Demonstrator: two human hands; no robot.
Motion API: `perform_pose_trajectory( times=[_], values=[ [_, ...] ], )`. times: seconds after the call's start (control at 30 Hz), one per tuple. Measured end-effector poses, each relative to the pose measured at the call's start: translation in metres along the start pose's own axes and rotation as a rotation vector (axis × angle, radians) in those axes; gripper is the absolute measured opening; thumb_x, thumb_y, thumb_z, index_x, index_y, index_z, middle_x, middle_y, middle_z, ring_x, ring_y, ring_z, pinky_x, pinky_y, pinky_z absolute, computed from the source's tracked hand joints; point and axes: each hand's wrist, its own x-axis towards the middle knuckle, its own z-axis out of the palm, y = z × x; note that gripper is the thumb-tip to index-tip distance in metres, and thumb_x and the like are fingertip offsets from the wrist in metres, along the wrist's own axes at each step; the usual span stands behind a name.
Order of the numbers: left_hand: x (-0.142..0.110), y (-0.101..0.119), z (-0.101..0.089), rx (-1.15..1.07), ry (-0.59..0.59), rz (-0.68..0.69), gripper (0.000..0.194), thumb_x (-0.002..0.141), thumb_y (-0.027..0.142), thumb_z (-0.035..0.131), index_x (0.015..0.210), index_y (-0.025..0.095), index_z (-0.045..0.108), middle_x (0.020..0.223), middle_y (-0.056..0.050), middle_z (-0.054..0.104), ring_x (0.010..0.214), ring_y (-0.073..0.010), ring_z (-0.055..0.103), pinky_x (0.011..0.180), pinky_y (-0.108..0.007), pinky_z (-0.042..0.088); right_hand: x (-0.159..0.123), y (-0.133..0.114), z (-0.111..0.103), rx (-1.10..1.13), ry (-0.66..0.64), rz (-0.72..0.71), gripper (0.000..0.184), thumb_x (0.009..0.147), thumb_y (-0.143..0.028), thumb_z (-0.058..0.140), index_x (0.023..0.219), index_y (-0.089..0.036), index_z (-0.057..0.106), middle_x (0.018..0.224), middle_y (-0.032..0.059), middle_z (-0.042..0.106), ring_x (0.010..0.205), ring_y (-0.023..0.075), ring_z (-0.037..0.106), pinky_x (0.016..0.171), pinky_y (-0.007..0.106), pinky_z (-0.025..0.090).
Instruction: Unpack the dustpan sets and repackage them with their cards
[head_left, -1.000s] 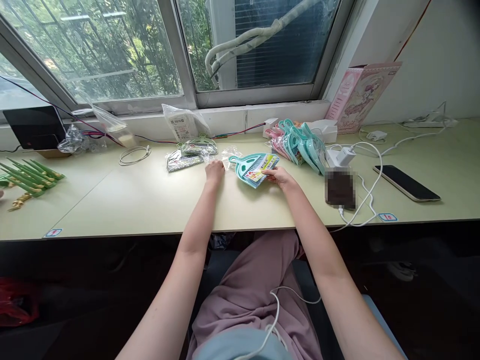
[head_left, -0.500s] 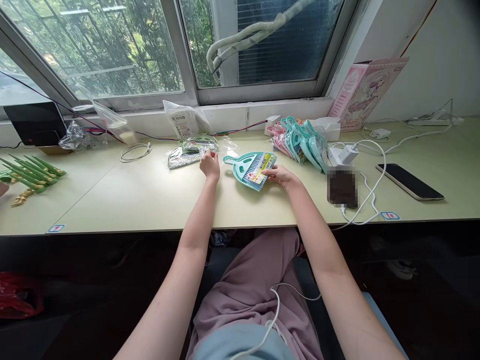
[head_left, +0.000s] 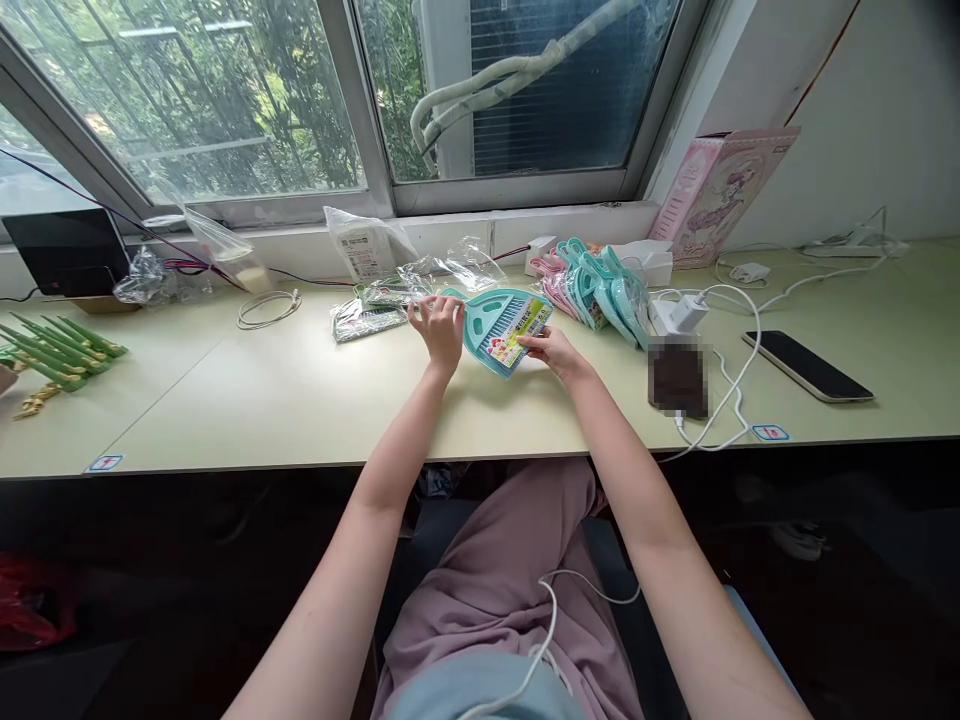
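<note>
A small turquoise dustpan-and-brush set [head_left: 487, 318] with blue bristles and a yellow printed label is tilted above the table. My right hand [head_left: 553, 350] pinches its lower right edge, thumb on the label. At the handle end, my left hand [head_left: 441, 335] has its fingers bent at a crumpled clear plastic bag [head_left: 472, 262], seemingly gripping the film; its fingertips are partly hidden. The bag stands up behind the handle. Just beyond my left hand lie flat packs in clear wrap [head_left: 367, 322] with a dark speckled print.
Several turquoise and pink dustpan sets [head_left: 600, 285] are heaped to the right. Past them are a charger with white cables [head_left: 686, 315], a blurred dark block [head_left: 677, 378] and a phone [head_left: 806, 365]. Green pointed pieces [head_left: 64, 350] lie far left, beside part of another person's hand.
My left hand has moved right to the dustpan's handle end, its fingers spreading more. The clear bag has risen and puffed up behind it. My right hand still holds the dustpan set.
</note>
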Motion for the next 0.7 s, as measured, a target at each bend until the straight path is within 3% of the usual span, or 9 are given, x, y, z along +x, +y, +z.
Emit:
perform_pose_trajectory(
  times=[0.07,0.2,0.3,0.37,0.43,0.5,0.53,0.6,0.7],
  values=[
    [-0.001,0.004,0.002,-0.027,-0.025,0.080,0.019,0.096,0.030,0.051,0.089,0.028,0.069,0.103,-0.005,0.074,0.120,-0.0286,0.055,0.121,-0.057,0.011,0.003,0.002,0.000,0.022,0.029,-0.029,0.045,0.051,-0.027,0.095,0.088,-0.016,0.072,0.095,0.0081,0.076,0.083,0.0192,0.070,0.071,0.029,0.057],
    [-0.006,0.014,0.005,-0.092,-0.184,0.280,0.023,0.097,0.032,0.050,0.087,0.028,0.069,0.102,-0.003,0.074,0.116,-0.0248,0.059,0.123,-0.053,0.015,0.010,0.002,-0.002,0.066,0.095,-0.059,0.051,0.042,-0.031,0.097,0.082,-0.016,0.070,0.090,0.0062,0.075,0.078,0.0181,0.067,0.065,0.027,0.054],
    [-0.013,0.023,0.004,-0.128,-0.191,0.345,0.025,0.096,0.043,0.050,0.102,0.029,0.071,0.126,-0.005,0.068,0.128,-0.0252,0.054,0.125,-0.051,0.008,0.010,0.000,-0.003,0.095,0.125,-0.086,0.053,0.040,-0.034,0.096,0.082,-0.017,0.069,0.090,0.0052,0.074,0.079,0.0177,0.066,0.064,0.027,0.052],
    [-0.012,0.026,0.001,-0.162,-0.040,0.235,0.042,0.095,0.054,0.047,0.121,0.026,0.065,0.146,-0.010,0.053,0.143,-0.0274,0.040,0.126,-0.050,0.005,0.008,-0.003,-0.003,0.125,0.135,-0.103,0.052,0.042,-0.035,0.096,0.083,-0.018,0.068,0.091,0.0047,0.074,0.082,0.0179,0.066,0.066,0.027,0.051],
    [-0.004,0.025,-0.002,-0.244,0.164,0.018,0.060,0.096,0.061,0.036,0.139,0.022,0.053,0.157,-0.012,0.039,0.152,-0.0269,0.024,0.126,-0.049,0.007,0.005,-0.006,-0.003,0.155,0.133,-0.114,0.050,0.044,-0.034,0.095,0.083,-0.020,0.068,0.093,0.0041,0.074,0.085,0.0184,0.066,0.067,0.027,0.051],
    [0.007,0.019,-0.004,-0.428,0.228,-0.217,0.066,0.098,0.061,0.022,0.147,0.022,0.043,0.158,-0.012,0.037,0.153,-0.0246,0.023,0.125,-0.048,0.017,0.001,-0.009,-0.002,0.174,0.109,-0.123,0.047,0.046,-0.033,0.094,0.083,-0.021,0.068,0.094,0.0035,0.075,0.086,0.0181,0.066,0.066,0.026,0.050],
    [0.013,0.015,-0.004,-0.559,0.159,-0.317,0.067,0.099,0.061,0.018,0.148,0.022,0.042,0.155,-0.013,0.042,0.150,-0.0246,0.029,0.122,-0.048,0.024,0.000,-0.010,-0.001,0.173,0.084,-0.124,0.046,0.047,-0.033,0.093,0.084,-0.021,0.068,0.094,0.0035,0.075,0.085,0.0176,0.066,0.064,0.025,0.049],
    [0.019,0.008,-0.005,-0.836,-0.100,-0.465,0.070,0.098,0.064,0.016,0.144,0.021,0.048,0.143,-0.014,0.056,0.139,-0.0267,0.046,0.114,-0.049,0.038,-0.004,-0.012,0.001,0.136,0.021,-0.120,0.045,0.048,-0.033,0.092,0.084,-0.020,0.070,0.093,0.0041,0.075,0.079,0.0159,0.064,0.059,0.024,0.045],
    [0.015,0.006,-0.006,-1.079,-0.416,-0.534,0.073,0.093,0.071,0.030,0.133,0.018,0.060,0.120,-0.015,0.070,0.124,-0.0301,0.060,0.105,-0.051,0.046,-0.007,-0.010,0.008,0.004,-0.079,-0.083,0.042,0.049,-0.032,0.091,0.083,-0.017,0.072,0.084,0.0054,0.074,0.066,0.0126,0.058,0.051,0.023,0.038]
  ],
)
